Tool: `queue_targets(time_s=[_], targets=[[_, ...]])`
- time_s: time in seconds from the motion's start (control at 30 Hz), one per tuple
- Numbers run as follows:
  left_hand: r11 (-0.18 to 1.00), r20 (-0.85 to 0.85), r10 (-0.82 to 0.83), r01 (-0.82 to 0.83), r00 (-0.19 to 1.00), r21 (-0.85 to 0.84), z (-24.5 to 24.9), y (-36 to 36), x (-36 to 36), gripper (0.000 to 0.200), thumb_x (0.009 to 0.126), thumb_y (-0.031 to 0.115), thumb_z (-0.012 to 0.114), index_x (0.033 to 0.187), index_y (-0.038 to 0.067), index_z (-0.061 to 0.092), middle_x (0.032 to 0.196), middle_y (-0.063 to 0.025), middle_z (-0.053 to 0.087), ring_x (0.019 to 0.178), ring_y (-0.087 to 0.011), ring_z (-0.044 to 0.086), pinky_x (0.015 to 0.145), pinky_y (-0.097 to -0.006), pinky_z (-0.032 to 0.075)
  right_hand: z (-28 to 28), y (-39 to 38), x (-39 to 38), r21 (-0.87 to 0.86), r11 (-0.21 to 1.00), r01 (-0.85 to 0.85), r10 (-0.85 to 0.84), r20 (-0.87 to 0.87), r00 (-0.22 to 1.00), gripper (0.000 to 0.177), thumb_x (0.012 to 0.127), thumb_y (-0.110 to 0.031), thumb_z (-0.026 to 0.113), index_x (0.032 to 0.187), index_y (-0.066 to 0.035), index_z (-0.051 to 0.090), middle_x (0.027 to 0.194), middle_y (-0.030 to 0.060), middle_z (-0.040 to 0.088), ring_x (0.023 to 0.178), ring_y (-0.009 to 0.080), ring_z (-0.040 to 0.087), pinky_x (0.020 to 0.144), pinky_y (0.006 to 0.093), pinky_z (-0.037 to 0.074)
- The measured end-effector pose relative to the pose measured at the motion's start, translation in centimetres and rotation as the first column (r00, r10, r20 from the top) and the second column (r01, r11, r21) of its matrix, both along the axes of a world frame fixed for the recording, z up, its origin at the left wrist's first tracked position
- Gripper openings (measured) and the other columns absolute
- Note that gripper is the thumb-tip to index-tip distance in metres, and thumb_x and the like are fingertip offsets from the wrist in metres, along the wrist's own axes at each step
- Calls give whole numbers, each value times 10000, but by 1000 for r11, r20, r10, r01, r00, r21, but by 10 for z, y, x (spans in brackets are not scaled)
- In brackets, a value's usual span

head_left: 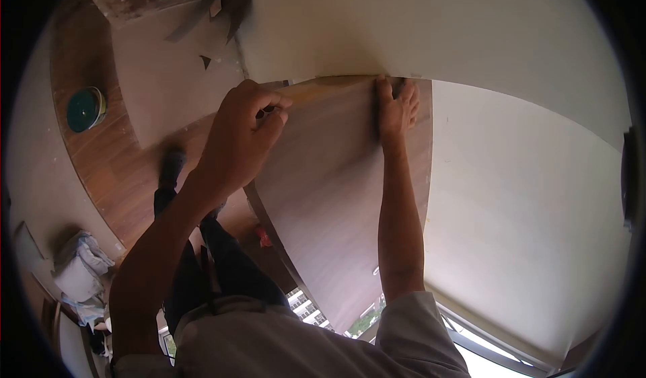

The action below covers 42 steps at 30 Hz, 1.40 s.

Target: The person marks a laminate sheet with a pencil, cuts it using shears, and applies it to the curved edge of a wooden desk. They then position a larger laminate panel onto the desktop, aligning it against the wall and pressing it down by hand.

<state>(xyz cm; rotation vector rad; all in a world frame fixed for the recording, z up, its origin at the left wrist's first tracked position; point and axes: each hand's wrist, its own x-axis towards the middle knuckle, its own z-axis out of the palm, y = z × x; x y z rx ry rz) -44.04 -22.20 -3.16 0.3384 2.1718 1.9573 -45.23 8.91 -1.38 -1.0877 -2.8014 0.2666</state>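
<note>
A wood-grain panel (pixel 323 183) slopes away in front of me, its far edge meeting a pale wall surface (pixel 431 28). Along that far edge runs a yellowish strip (pixel 319 90). My right hand (pixel 398 112) lies on the panel near this edge, fingers stretched toward the wall. Over the panel's left corner, my left hand (pixel 247 126) is closed in a pinch, thumb against curled fingers. Something small may sit between those fingers, but I cannot make it out.
A round tub with a green lid (pixel 83 110) stands on the wooden floor (pixel 111 169) at left. A pale sheet (pixel 168 68) covers part of the floor. Crumpled cloth (pixel 84 267) lies lower left. My legs are left of the panel; a window (pixel 491 358) is lower right.
</note>
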Motion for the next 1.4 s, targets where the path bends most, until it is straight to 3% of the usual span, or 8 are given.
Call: queue_targets(time_s=[0.07,0.2,0.3,0.5,0.8,1.03,1.23,1.4], targets=[[996,182,-77,68,980,52,1,-5,1,170,975,97,670,1132,33,689,1075,-72,638,979,-160,624,882,-306,511,1,0,3,-3,1000,1,-1,1,1000,999,854,-734,628,1606,-137,355,1701,188,240,1582,397,154,1250,618,99],[999,162,-18,13,987,29,4,-13,5,233,955,173,682,1102,-7,685,1056,-115,629,924,-194,628,840,-356,522,2,1,2,13,999,31,-31,28,999,995,849,-744,628,1617,-176,349,1703,181,243,1580,398,165,1246,633,117],[999,299,-39,41,953,2,8,-12,4,231,949,187,696,1075,-6,685,1051,-115,628,920,-194,626,843,-354,521,-1,8,2,20,999,27,-28,29,999,995,844,-751,629,1618,-190,352,1704,176,244,1580,391,171,1240,639,135],[989,197,-76,48,978,140,-11,-15,6,178,952,165,719,1050,22,678,994,-73,615,928,-178,619,820,-341,517,-8,22,4,31,1000,2,-2,17,1000,964,865,-741,624,1591,-156,380,1698,136,258,1572,355,193,1233,615,145],[986,94,-164,166,982,-15,1,-27,-14,245,938,185,730,1101,20,651,1007,-115,611,969,-278,605,882,-416,494,-13,19,5,90,996,-2,0,25,1000,910,882,-699,640,1577,-165,395,1699,89,270,1567,338,208,1227,600,165],[957,-25,-274,270,961,-105,65,-72,-29,510,931,246,719,1320,-42,557,1159,-218,568,1095,-363,570,973,-461,467,-8,6,-2,122,992,19,-27,64,998,924,874,-701,645,1593,-183,385,1707,82,266,1567,354,208,1224,628,179],[683,257,-667,712,700,-166,192,-250,-45,526,931,341,749,1328,23,612,1258,-178,602,1198,-319,592,1016,-413,482,-12,7,1,135,991,6,-17,80,997,917,862,-704,661,1579,-190,412,1711,88,264,1562,374,220,1215,658,193],[720,470,-528,666,707,-195,269,-354,-6,439,969,339,727,1262,18,675,1171,-124,650,1103,-243,641,980,-395,506,-11,3,-1,147,989,8,-19,76,997,914,858,-702,670,1572,-189,424,1704,91,284,1559,382,228,1210,664,200]])
